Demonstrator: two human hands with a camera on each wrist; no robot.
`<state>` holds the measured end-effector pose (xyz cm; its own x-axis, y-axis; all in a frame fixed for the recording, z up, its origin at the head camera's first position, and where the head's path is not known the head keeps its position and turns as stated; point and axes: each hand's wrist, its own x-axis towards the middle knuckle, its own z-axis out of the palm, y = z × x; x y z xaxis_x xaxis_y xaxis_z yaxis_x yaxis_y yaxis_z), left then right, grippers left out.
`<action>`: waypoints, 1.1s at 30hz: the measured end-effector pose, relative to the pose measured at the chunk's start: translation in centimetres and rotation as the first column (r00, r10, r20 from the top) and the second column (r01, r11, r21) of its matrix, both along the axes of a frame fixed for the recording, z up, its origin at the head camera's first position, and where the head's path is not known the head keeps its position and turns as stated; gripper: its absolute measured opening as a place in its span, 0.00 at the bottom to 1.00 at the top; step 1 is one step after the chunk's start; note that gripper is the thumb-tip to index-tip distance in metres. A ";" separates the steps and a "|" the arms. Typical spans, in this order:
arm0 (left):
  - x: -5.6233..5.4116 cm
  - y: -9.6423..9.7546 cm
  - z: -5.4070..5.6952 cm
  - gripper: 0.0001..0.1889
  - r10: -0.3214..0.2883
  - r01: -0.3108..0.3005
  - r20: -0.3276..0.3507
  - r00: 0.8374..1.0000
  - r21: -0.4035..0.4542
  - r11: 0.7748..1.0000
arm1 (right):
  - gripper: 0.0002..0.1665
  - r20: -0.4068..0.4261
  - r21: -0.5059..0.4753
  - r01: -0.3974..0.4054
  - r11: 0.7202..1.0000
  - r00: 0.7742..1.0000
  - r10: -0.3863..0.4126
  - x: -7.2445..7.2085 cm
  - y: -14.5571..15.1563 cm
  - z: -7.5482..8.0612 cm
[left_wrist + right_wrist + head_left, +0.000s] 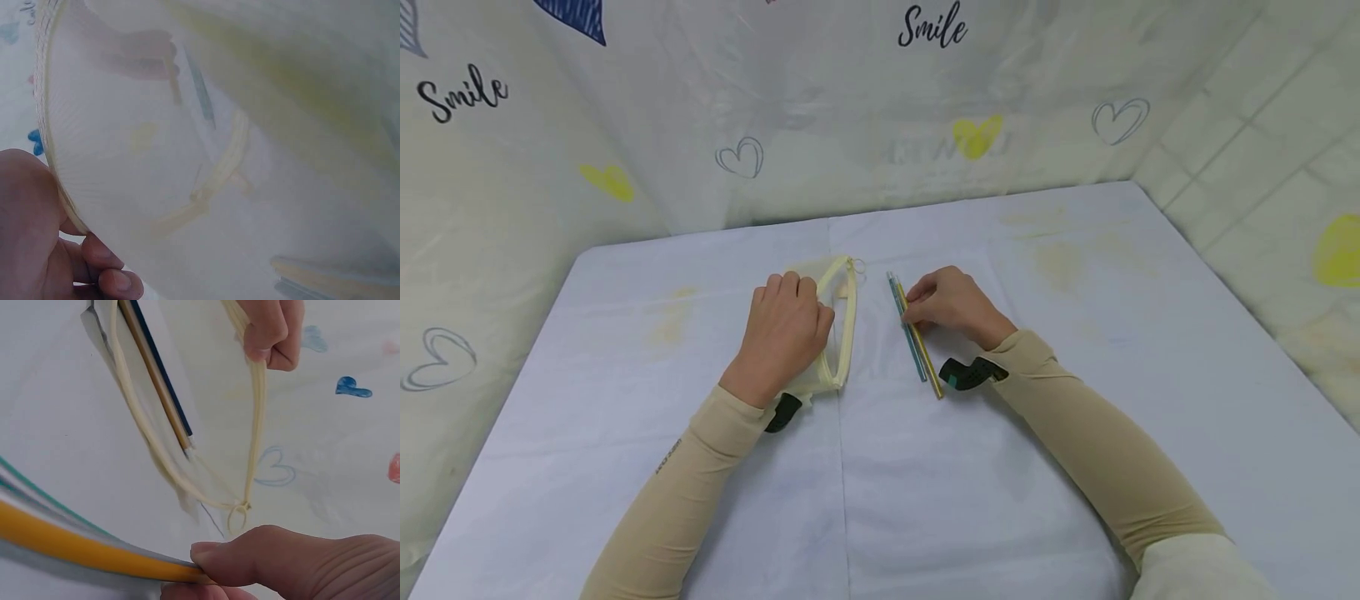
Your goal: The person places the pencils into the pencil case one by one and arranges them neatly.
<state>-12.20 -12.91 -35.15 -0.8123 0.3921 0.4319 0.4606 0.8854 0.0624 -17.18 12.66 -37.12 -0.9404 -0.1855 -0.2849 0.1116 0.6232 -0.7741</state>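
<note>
My left hand (786,329) grips one edge of a pale-yellow translucent zip pouch (847,333) and holds its mouth apart. Two pencils, a dark blue one (159,369) and a gold one (164,394), lie inside it, seen in the right wrist view. Just right of the pouch, my right hand (953,302) pinches a yellow-gold pencil (928,367) between thumb and fingers. Alongside it is a teal pencil (916,354); whether the fingers also hold this one is unclear. In the left wrist view the mesh covers most of the scene.
A white cloth covers the table (970,492), with faint yellow stains near its back. A printed curtain (835,108) hangs behind the far edge. The pouch's zip-pull ring (237,519) hangs at the end of its mouth.
</note>
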 end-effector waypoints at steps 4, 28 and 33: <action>0.1 -0.1 0.0 0.14 -0.002 0.002 -0.007 1.000 0.003 1.000 | 0.19 0.016 -0.054 0.015 0.998 1.000 -0.014 -0.1 0.1 0.2; 0.1 -0.4 0.2 0.14 0.002 -0.002 -0.003 1.000 -0.003 1.000 | 0.25 0.119 -0.400 0.095 0.911 0.992 -0.051 -0.3 -1.9 1.4; 0.1 -0.2 0.3 0.13 0.010 -0.009 0.028 1.000 -0.011 1.000 | 0.23 0.132 -0.518 0.162 0.840 0.985 -0.109 -0.5 -2.9 1.0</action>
